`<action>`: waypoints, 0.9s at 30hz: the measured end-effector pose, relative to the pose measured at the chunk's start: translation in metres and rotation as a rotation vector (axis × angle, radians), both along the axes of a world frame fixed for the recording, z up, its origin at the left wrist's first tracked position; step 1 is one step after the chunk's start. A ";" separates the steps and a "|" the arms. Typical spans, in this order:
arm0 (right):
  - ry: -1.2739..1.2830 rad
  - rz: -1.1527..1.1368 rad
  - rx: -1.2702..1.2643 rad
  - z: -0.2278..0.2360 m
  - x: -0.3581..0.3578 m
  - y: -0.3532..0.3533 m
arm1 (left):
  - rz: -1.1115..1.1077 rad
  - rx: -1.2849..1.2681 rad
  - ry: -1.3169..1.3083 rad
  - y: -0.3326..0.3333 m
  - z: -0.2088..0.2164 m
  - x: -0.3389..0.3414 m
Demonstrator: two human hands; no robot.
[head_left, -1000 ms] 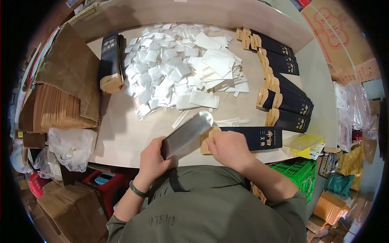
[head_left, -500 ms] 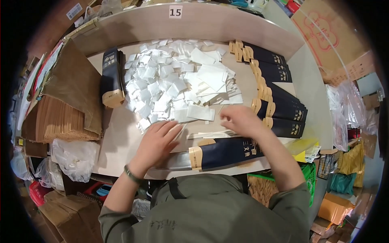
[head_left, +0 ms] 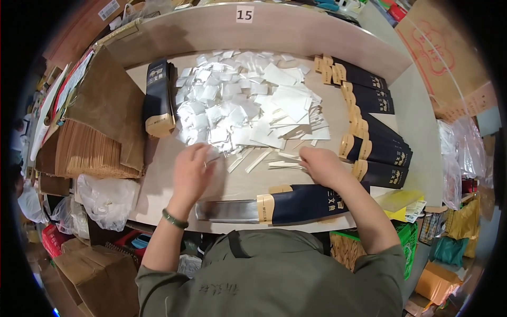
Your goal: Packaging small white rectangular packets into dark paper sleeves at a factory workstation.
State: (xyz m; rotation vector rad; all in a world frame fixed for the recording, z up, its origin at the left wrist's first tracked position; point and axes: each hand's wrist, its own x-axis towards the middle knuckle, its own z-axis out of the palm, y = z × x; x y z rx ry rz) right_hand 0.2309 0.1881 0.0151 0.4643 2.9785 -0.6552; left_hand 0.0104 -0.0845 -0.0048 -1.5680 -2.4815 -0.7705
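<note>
My left hand (head_left: 191, 171), smeared by motion, is at the near edge of a heap of small shiny clear packets (head_left: 214, 113). One packet lies by its fingertips, and whether they grip it does not show. My right hand (head_left: 321, 166) is closed on the right ends of a few thin white strips (head_left: 285, 164). More loose white strips (head_left: 259, 160) lie between my hands. Beyond them is a pile of flat white paper pieces (head_left: 288, 105). Nearest me, a dark blue sleeve (head_left: 301, 205) with a tan end lies over a silvery strip (head_left: 227, 211).
Stacked dark blue sleeves (head_left: 383, 140) line the table's right side, and another stack (head_left: 158, 100) stands at left. An open cardboard box (head_left: 100, 116) of brown sheets sits at the left edge. A low partition (head_left: 296, 29) closes off the back.
The view has shifted slightly. My left hand has lifted toward the clear packets. The white strips nearer me have moved away from the blue sleeve, now in my right hand.
</note>
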 end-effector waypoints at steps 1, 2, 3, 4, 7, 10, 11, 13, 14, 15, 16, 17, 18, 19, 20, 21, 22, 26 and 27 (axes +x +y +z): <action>-0.010 0.013 -0.013 0.003 0.001 -0.001 | 0.189 0.009 0.012 -0.016 -0.006 -0.002; -0.037 -0.025 -0.121 0.005 0.002 -0.002 | 0.202 -0.003 0.003 -0.025 -0.011 -0.005; -0.061 -0.061 -0.223 0.007 0.002 -0.004 | 0.241 -0.080 -0.168 -0.029 -0.013 -0.009; -0.068 -0.046 -0.226 0.003 0.001 -0.006 | 0.279 -0.152 -0.341 -0.033 -0.015 -0.011; 0.050 0.181 -0.100 0.002 -0.008 -0.016 | 0.291 -0.098 -0.397 -0.031 -0.018 -0.011; -0.161 0.187 -0.061 0.024 -0.023 -0.024 | 0.357 -0.062 -0.349 -0.038 -0.026 -0.012; -0.180 0.112 -0.138 0.028 -0.028 -0.024 | 0.376 -0.041 -0.231 -0.041 -0.029 -0.013; -0.201 0.037 -0.209 0.029 -0.031 -0.023 | 0.357 -0.096 -0.281 -0.037 -0.028 -0.019; -0.097 0.008 -0.309 0.021 -0.035 -0.020 | 0.332 -0.156 -0.328 -0.036 -0.027 -0.021; 0.009 -0.021 -0.407 0.013 -0.040 -0.015 | 0.337 -0.147 -0.326 -0.033 -0.026 -0.019; 0.015 -0.016 -0.398 0.006 -0.047 -0.013 | 0.390 -0.106 -0.334 -0.028 -0.025 -0.018; 0.109 -0.118 -0.495 -0.001 -0.056 -0.013 | 0.442 -0.066 -0.342 -0.025 -0.023 -0.018; 0.204 -0.223 -0.594 -0.007 -0.065 -0.014 | 0.443 -0.057 -0.337 -0.022 -0.017 -0.024; 0.171 -0.174 -0.315 -0.009 -0.072 -0.017 | 0.459 -0.235 -0.457 -0.021 -0.006 -0.033; 0.179 -0.168 -0.314 -0.019 -0.074 -0.015 | 0.472 -0.414 -0.577 -0.022 0.001 -0.038; 0.148 -0.066 -0.067 -0.031 -0.074 -0.012 | 0.471 -0.410 -0.570 -0.028 -0.003 -0.038; 0.115 0.038 0.178 -0.031 -0.079 -0.012 | 0.492 -0.266 -0.484 -0.039 -0.013 -0.037; 0.003 0.064 0.271 -0.035 -0.079 -0.014 | 0.419 -0.061 -0.180 -0.076 0.010 -0.012; -0.002 0.065 0.271 -0.036 -0.079 -0.012 | 0.266 -0.061 -0.230 -0.083 0.016 0.003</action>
